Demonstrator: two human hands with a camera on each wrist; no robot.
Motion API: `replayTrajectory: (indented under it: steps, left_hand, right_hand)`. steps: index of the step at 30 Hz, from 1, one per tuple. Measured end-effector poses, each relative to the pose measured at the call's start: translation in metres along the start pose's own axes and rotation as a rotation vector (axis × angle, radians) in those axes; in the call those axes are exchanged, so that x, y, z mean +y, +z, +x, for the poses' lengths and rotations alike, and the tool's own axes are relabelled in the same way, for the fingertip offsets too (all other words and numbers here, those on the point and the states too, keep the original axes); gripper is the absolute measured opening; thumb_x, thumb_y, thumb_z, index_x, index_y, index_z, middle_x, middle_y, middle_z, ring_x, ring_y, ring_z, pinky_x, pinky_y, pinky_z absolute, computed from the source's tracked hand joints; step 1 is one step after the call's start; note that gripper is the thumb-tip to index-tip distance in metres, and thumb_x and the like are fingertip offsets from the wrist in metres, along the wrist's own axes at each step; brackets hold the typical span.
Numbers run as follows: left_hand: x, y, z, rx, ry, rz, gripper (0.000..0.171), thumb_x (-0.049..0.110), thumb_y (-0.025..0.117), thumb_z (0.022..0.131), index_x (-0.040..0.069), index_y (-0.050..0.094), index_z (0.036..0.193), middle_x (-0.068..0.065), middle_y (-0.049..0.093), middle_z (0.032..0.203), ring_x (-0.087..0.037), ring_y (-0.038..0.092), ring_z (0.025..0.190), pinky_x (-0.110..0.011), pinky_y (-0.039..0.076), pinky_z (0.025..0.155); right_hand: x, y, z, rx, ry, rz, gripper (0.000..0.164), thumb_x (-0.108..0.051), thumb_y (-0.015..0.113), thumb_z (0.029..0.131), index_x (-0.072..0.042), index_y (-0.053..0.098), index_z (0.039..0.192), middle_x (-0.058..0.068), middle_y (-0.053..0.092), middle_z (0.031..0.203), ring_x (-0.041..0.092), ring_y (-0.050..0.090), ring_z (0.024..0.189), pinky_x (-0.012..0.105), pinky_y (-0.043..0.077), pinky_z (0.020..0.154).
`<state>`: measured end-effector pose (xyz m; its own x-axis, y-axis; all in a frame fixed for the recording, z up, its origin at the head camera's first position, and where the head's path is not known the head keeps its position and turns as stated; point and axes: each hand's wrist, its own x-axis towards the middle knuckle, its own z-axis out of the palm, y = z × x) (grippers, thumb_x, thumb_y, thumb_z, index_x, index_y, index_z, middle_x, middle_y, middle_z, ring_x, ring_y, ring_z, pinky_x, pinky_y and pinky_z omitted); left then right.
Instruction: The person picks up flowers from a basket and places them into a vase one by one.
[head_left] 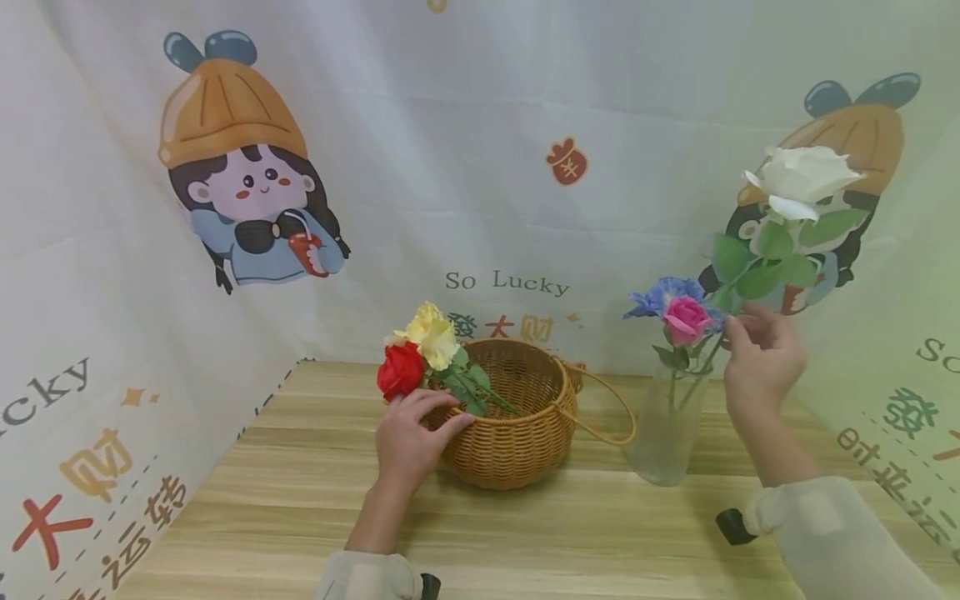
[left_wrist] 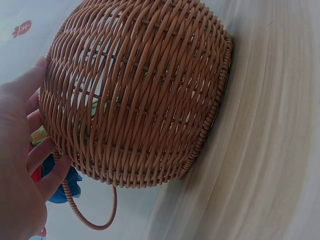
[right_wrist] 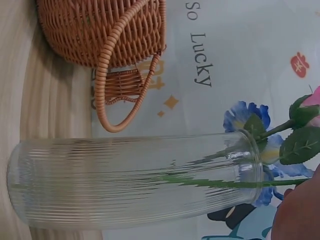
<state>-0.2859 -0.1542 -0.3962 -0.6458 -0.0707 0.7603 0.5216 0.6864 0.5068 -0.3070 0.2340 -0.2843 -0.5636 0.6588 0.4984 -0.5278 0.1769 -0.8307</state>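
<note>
My left hand (head_left: 411, 433) grips the rim of a round wicker basket (head_left: 517, 450), thumb and fingers at its edge. A red rose (head_left: 401, 371) and a yellow flower (head_left: 431, 335) lean out over the basket's left side beside that hand. In the left wrist view, blue petals (left_wrist: 65, 185) show behind the fingers. My right hand (head_left: 765, 358) pinches the stem of a white rose (head_left: 806, 177) above a clear ribbed glass vase (head_left: 663, 446). Its green stem (right_wrist: 220, 183) reaches down inside the vase. A pink rose (head_left: 686, 321) and a blue flower (head_left: 671, 293) stand in the vase mouth.
The basket's looped handle (head_left: 628, 417) hangs out to the right, close to the vase. Both vessels stand on a wood-grain table (head_left: 300, 500). A printed cloth backdrop (head_left: 390, 167) rises behind and along both sides.
</note>
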Motion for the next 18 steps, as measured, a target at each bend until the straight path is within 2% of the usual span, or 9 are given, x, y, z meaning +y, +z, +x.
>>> replayTrajectory:
  steps: [4,11,18]
  left_hand:
    - [0.000,0.000,0.000,0.002,0.001,0.000,0.028,0.039,0.087,0.070,0.020,0.078,0.089,0.004,0.072,0.100,-0.021,0.063,0.094,-0.038,0.050,0.077]
    - [0.000,0.000,0.000,-0.010,-0.013,0.011,0.027,0.040,0.086,0.071,0.021,0.078,0.089,0.004,0.072,0.101,-0.021,0.062,0.095,-0.038,0.050,0.078]
    - [-0.001,0.001,0.000,0.007,0.011,0.002,0.028,0.039,0.087,0.070,0.020,0.078,0.088,0.005,0.072,0.100,-0.021,0.062,0.094,-0.038,0.050,0.076]
  right_hand:
    - [0.005,0.000,-0.002,0.003,-0.037,-0.051,0.019,-0.001,0.070,0.088,-0.006,0.069,0.106,-0.015,0.064,0.076,-0.001,0.061,0.059,0.012,0.050,0.062]
    - [0.005,0.001,-0.006,-0.003,-0.018,-0.106,0.019,-0.003,0.070,0.088,-0.012,0.069,0.104,-0.014,0.062,0.079,-0.002,0.059,0.061,0.011,0.049,0.062]
    - [0.014,-0.001,-0.010,-0.020,-0.047,-0.127,0.018,-0.002,0.069,0.088,-0.004,0.066,0.106,-0.015,0.060,0.079,0.000,0.058,0.067,0.012,0.049,0.061]
